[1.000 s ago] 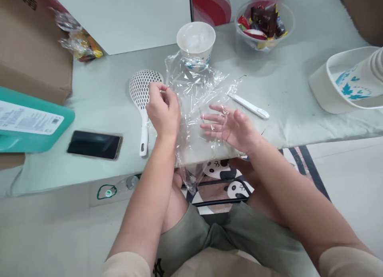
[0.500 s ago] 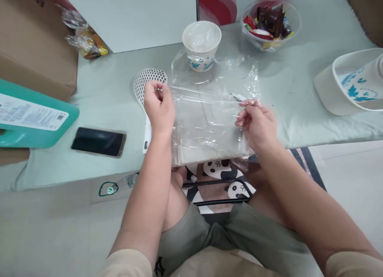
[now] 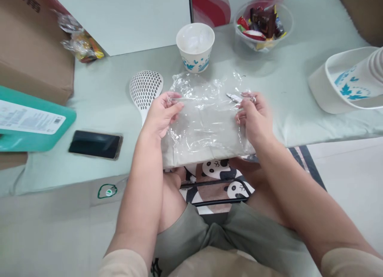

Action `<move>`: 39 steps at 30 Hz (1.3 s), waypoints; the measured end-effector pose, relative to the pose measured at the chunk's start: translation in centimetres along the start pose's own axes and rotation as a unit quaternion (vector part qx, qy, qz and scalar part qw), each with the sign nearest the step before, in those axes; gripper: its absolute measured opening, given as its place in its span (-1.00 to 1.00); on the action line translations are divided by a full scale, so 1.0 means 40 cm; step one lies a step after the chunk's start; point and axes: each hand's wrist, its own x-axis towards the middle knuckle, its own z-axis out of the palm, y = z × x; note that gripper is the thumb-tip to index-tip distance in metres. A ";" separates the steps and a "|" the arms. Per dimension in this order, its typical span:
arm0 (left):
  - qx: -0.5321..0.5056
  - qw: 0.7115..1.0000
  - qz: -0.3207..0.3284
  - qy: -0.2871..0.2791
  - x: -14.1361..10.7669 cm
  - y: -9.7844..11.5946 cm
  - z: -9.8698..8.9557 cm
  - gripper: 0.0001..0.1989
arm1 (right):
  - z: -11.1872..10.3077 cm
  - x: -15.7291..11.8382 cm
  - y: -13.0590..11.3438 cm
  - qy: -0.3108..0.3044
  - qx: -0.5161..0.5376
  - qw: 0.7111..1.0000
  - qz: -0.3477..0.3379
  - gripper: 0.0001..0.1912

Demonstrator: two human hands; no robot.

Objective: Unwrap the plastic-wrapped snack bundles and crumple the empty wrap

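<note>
A clear plastic bag stretches between my two hands over the table's front part. My left hand is closed on its left side, thumb against fingers. On the other side, my right hand pinches the bag's right edge. A small pointed metal thing sticks out leftward from the right fingers; its other end is hidden in the hand. Behind the bag stands a paper cup with blue leaf prints and something clear inside. A white slotted skimmer lies left of the bag, its handle partly behind my left hand.
A phone and a green jug are at left, near a cardboard box. A clear bowl of wrapped sweets stands at the back. At right, a white container holds stacked paper cups. Wrapped snacks lie back left.
My left hand has shifted its grip on the bag, turning from knuckles-up to thumb along the top edge. The bag's far part has been drawn away from the cup. The view has shifted slightly.
</note>
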 end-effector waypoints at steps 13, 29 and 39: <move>0.008 0.998 0.037 -0.053 -0.022 0.016 0.011 -0.75 | -0.014 0.028 -0.013 -0.016 0.070 0.993 0.091 -0.60; -0.002 0.997 0.073 -0.015 -0.007 0.014 0.004 -0.75 | -0.007 0.031 -0.008 0.046 -0.008 0.998 0.042 -0.80; -0.046 0.997 0.036 0.052 0.004 0.003 0.003 -0.64 | -0.015 0.027 -0.012 -0.077 0.089 0.990 0.073 -0.45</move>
